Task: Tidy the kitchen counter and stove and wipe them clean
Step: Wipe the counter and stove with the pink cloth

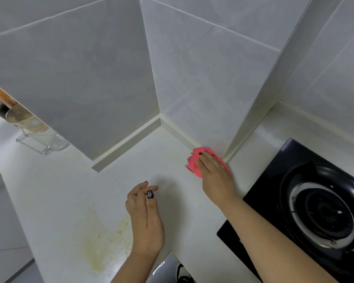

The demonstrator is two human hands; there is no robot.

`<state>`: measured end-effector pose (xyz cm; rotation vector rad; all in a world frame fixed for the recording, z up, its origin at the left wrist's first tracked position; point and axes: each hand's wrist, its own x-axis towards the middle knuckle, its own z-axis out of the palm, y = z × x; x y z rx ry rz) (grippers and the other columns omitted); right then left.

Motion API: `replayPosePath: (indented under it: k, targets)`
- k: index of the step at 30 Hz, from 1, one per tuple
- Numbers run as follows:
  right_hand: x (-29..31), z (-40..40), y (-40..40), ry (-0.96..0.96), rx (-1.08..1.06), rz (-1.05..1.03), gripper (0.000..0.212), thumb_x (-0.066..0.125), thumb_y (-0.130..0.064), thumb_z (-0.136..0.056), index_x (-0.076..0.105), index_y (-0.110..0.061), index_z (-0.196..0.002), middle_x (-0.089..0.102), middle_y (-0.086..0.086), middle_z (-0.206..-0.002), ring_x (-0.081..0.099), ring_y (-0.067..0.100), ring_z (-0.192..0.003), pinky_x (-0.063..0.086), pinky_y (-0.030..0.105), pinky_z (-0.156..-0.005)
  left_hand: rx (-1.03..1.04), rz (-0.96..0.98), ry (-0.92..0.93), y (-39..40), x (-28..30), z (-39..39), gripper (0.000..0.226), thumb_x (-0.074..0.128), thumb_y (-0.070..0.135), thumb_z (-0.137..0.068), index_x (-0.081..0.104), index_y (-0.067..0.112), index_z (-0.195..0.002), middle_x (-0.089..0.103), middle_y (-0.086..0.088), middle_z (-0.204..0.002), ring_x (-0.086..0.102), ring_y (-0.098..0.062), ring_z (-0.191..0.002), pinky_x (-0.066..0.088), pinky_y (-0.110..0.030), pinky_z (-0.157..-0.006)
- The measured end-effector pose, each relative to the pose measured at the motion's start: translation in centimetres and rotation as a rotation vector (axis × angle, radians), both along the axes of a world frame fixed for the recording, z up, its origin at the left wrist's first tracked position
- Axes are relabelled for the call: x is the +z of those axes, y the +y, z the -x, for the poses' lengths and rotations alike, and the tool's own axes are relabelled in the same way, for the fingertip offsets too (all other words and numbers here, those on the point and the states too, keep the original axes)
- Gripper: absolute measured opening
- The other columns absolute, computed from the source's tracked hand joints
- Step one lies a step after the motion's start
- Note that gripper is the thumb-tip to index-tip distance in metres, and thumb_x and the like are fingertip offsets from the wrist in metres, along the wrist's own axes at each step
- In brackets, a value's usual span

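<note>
While right hand [212, 170] presses flat on pink cloth [193, 165] centre-right by tiled wall [202, 88], left hand [146, 213] loosely curled, holding nothing, over white counter [70, 201]

Cloth [193, 163] on counter [74, 197] against wall, left of stove [307, 201].

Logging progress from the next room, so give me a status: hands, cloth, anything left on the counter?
Right hand pressing pink cloth flat at wall corner beside stove. Left hand loosely curled, holding nothing. Yellow stain unwiped on counter.
</note>
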<state>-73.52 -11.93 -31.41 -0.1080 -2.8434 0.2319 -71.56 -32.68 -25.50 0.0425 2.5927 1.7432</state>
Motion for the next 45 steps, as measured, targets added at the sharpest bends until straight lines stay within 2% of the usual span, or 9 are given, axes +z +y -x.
replayPosePath:
  k: [7, 13, 16, 19, 23, 28, 33, 40, 45]
  targets:
    - [-1.7, -7.8, -1.7, -0.003, -0.042, 0.141, 0.059, 0.075, 0.015, -0.053, 0.068, 0.001, -0.110, 0.066, 0.013, -0.119, 0.060, 0.031, -0.116, 0.037, 0.040, -0.104, -0.043, -0.029, -0.013, 0.6, -0.1, -0.3, 0.041, 0.020, 0.053, -0.089, 0.055, 0.037, -0.102, 0.041, 0.020, -0.124, 0.029, 0.011, -0.122, 0.016, 0.004, -0.094]
    - [-1.6, -1.7, -4.7, -0.083, -0.243, 0.252, 0.056, 0.069, 0.002, -0.052, 0.068, 0.001, -0.108, 0.065, 0.020, -0.116, 0.060, 0.040, -0.112, 0.045, 0.049, -0.101, -0.001, 0.006, 0.022, -0.8, -0.5, -0.1, 0.045, 0.020, 0.051, -0.091, 0.057, 0.031, -0.106, 0.045, 0.014, -0.122, 0.031, 0.009, -0.122, 0.016, 0.002, -0.096]
    - [-1.3, 0.9, -9.2, -0.143, -0.111, 0.236, 0.055, 0.076, -0.003, -0.047, 0.071, -0.003, -0.101, 0.067, 0.020, -0.113, 0.061, 0.041, -0.111, 0.048, 0.054, -0.095, 0.056, 0.032, 0.008, -2.4, -1.0, 0.3, 0.045, 0.019, 0.051, -0.091, 0.057, 0.032, -0.105, 0.046, 0.011, -0.122, 0.033, 0.005, -0.122, 0.016, 0.001, -0.097]
    - [-2.0, -1.1, -14.1, -0.178, 0.185, 0.310, 0.035, 0.061, -0.014, -0.068, 0.072, -0.010, -0.101, 0.066, 0.009, -0.118, 0.057, 0.034, -0.119, 0.045, 0.048, -0.101, 0.128, 0.038, -0.017, -3.8, -1.4, 0.7, 0.049, 0.018, 0.053, -0.091, 0.059, 0.030, -0.106, 0.048, 0.014, -0.118, 0.036, -0.005, -0.123, 0.018, -0.001, -0.099]
    - [-1.1, -3.8, -12.4, -0.193, 0.464, 0.322, 0.043, 0.041, -0.016, -0.073, 0.070, -0.013, -0.105, 0.064, 0.004, -0.121, 0.053, 0.026, -0.125, 0.042, 0.042, -0.105, 0.213, 0.045, -0.020, -6.3, -1.6, 1.0, 0.053, 0.019, 0.053, -0.091, 0.060, 0.025, -0.109, 0.049, 0.006, -0.123, 0.038, -0.007, -0.123, 0.023, -0.004, -0.100]
    - [-1.2, 1.5, -5.0, -0.104, 0.106, 0.436, 0.048, 0.038, -0.022, -0.074, 0.071, -0.011, -0.107, 0.065, 0.007, -0.124, 0.055, 0.024, -0.121, 0.038, 0.041, -0.106, 0.485, -0.230, -0.213, -9.3, 0.0, 1.5, 0.041, 0.028, 0.043, -0.093, 0.060, 0.020, -0.103, 0.063, 0.000, -0.111, 0.061, -0.016, -0.104, 0.046, -0.038, -0.096]
    - [-1.8, 4.3, -10.1, -0.184, 0.011, 0.416, 0.052, 0.040, -0.015, -0.076, 0.065, -0.003, -0.120, 0.055, 0.016, -0.135, 0.044, 0.036, -0.132, 0.031, 0.052, -0.111, 0.617, -0.300, -0.226, -11.1, 0.5, 0.0, 0.024, 0.043, 0.003, -0.098, 0.055, 0.024, -0.099, 0.068, 0.002, -0.099, 0.066, -0.008, -0.087, 0.048, -0.029, -0.085]
    - [-1.6, -2.1, -16.4, -0.269, 0.492, 0.333, 0.056, 0.034, -0.018, -0.072, 0.067, -0.009, -0.117, 0.060, 0.006, -0.131, 0.047, 0.028, -0.130, 0.032, 0.056, -0.109, 0.689, -0.306, -0.305, -14.5, -1.6, -3.1, 0.028, 0.050, -0.004, -0.092, 0.056, 0.022, -0.098, 0.071, 0.002, -0.088, 0.069, -0.010, -0.086, 0.051, -0.028, -0.086]
    - [-1.6, -3.5, -11.4, -0.210, 0.183, 0.479, 0.053, 0.041, -0.012, -0.073, 0.066, -0.010, -0.120, 0.056, 0.006, -0.136, 0.044, 0.025, -0.133, 0.029, 0.051, -0.113, 0.783, -0.340, -0.279, -16.1, -2.3, -4.6, 0.025, 0.049, -0.005, -0.094, 0.057, 0.018, -0.097, 0.068, 0.000, -0.089, 0.067, -0.009, -0.084, 0.051, -0.024, -0.082]
